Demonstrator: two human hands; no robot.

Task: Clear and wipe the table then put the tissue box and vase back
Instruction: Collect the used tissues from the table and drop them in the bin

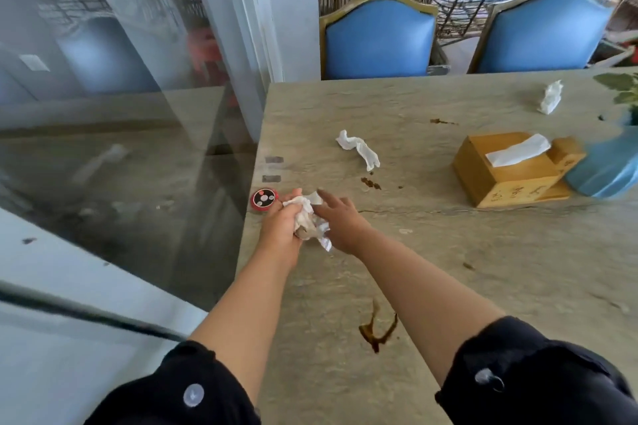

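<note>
Head view — left hand (pixel 281 222) grips crumpled tissues (pixel 307 217); right hand (pixel 340 222) spread loose beside them.

Near the left edge of the surface (pixel 448 269), the left hand (pixel 281 222) clutches a wad of crumpled tissue (pixel 307 217), the right hand (pixel 340 221) open-fingered just beside it. A red call button (pixel 264 198) sits at that edge. Toward the right edge stand the wooden tissue box (pixel 511 176) and blue vase (pixel 607 166), touching. Brown spills (pixel 376 331) stain the near side.

sleeves (pixel 179 386) — black, pushed above elbows | round pale button each | forearms bare
</note>
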